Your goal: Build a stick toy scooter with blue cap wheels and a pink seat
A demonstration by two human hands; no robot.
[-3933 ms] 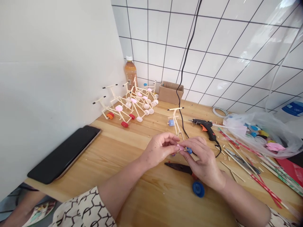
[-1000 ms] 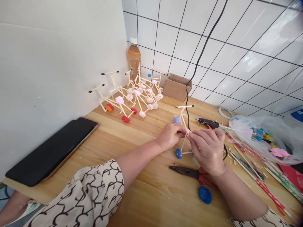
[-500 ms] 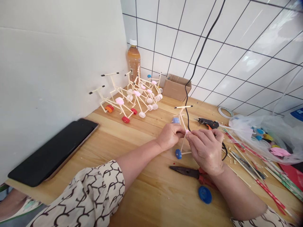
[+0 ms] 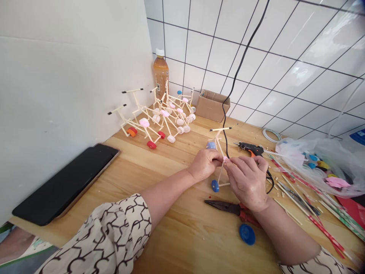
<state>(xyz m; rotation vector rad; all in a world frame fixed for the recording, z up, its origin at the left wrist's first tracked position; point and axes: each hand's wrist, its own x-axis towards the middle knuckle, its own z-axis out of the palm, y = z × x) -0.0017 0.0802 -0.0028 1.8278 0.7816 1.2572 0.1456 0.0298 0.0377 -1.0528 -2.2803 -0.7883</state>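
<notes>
My left hand [image 4: 204, 165] and my right hand [image 4: 247, 183] meet around a small stick-built bicycle model [image 4: 219, 152] made of thin wooden sticks. My left fingers grip its frame. My right fingertips pinch a small pink piece [image 4: 225, 159] at a joint of the sticks. A blue bottle-cap wheel [image 4: 215, 185] stands on the wood just below my hands. A second blue cap [image 4: 211, 145] sits behind the frame, partly hidden by my left hand. Close under my right wrist lie long-nose pliers [image 4: 224, 207] with red handles.
A loose blue bottle cap [image 4: 246, 234] lies on the wooden table [image 4: 182, 228]. A hot glue gun [image 4: 248, 148] with its black cable [image 4: 228, 110] lies beyond my right hand. At right are a plastic bag of caps [image 4: 316, 167] and scattered sticks; finished stick models [image 4: 159, 120] stand at the back left.
Compared with the earliest frame, my hands have moved onto the stick frame and the pink piece sits at its joint. Over the last second, hands and model have barely moved.
</notes>
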